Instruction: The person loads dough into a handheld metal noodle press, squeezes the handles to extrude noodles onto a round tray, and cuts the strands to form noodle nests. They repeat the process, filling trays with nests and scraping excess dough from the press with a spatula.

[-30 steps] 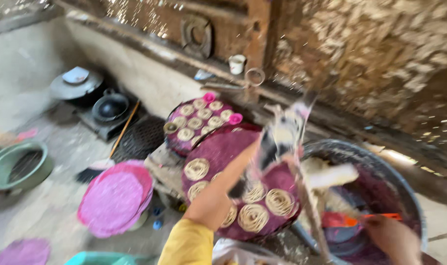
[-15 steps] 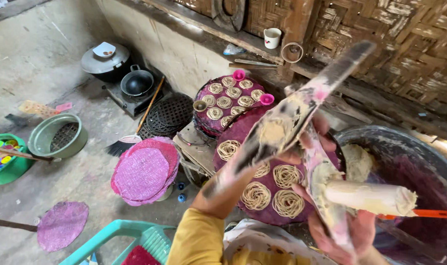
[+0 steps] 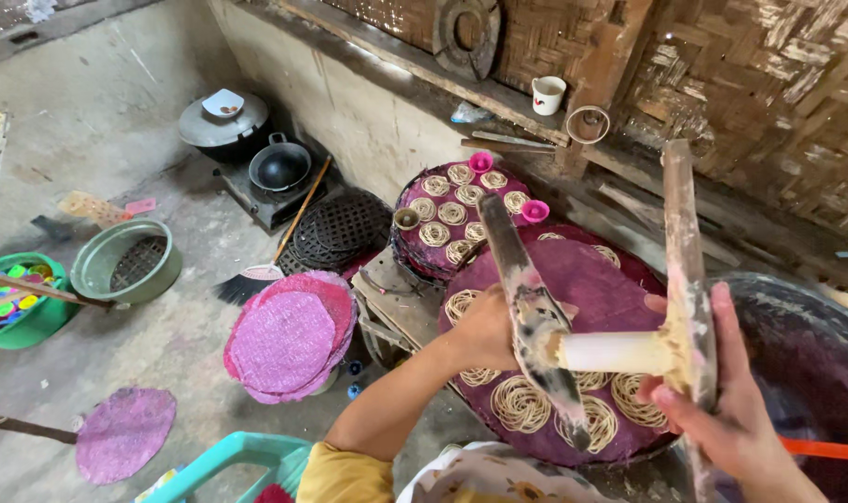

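Wooden press (image 3: 619, 349) held over purple round mat (image 3: 591, 279), both hands gripping it; left hand (image 3: 484, 331) closed round dark handle (image 3: 526, 307), right hand (image 3: 722, 391) closed round pale handle (image 3: 685, 279); white dough cylinder between handles; likely rigid, fairly light, dough-smeared so slippery near middle, best held on handles; noodle coils (image 3: 522, 405) on mat soft, fragile; mat woven, flexible; dark basin (image 3: 806, 354) beside.

Noodle coils (image 3: 520, 403) lie on the mat (image 3: 591, 279) under the press (image 3: 610, 352), with the basin (image 3: 815, 354) to its right.
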